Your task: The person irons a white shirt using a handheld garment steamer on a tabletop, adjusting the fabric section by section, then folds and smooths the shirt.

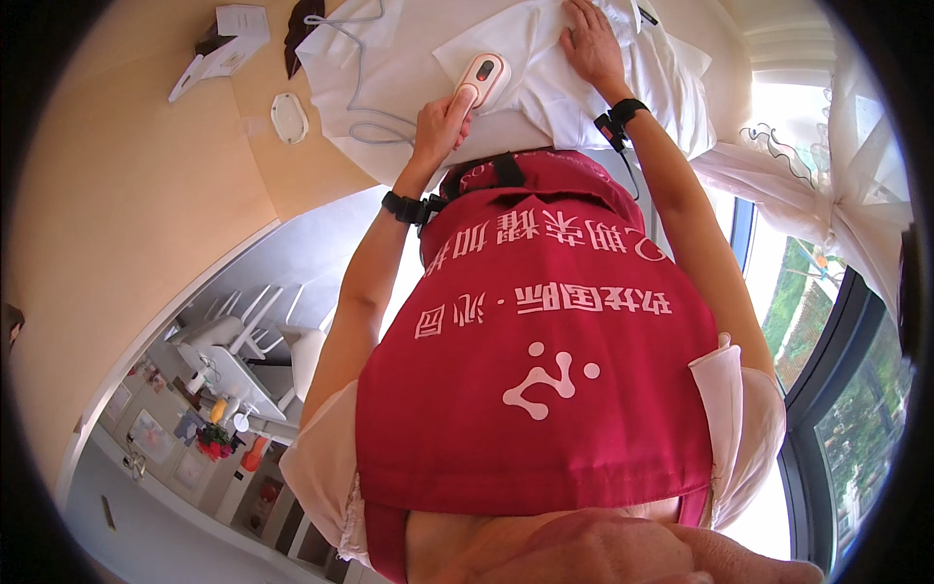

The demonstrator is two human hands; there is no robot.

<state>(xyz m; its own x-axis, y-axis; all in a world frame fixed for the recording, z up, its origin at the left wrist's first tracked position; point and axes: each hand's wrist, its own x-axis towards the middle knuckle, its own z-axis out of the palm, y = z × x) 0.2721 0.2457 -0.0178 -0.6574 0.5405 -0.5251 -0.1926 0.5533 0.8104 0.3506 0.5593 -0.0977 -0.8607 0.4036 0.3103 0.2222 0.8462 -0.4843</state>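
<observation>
My left hand (442, 131) grips the handle of a white handheld mini iron (483, 79) with rose-gold trim, the thumb on top. The iron's head rests at the edge of a folded layer of a white cloth garment (529, 69), and a small red light shows on it. My right hand (589, 45) lies flat on the white fabric, to the right of the iron, with nothing in it. A grey power cord (357, 66) loops over the white cover (394, 44) at the left. Both wrists wear black bands.
A white octagonal dish (290, 118) and an open white box (232, 44) lie on the tan surface at the left. A dark cloth-like thing (298, 36) lies near the cord. Sheer curtains (850, 168) hang by the window at right. Chairs and a table stand behind at lower left.
</observation>
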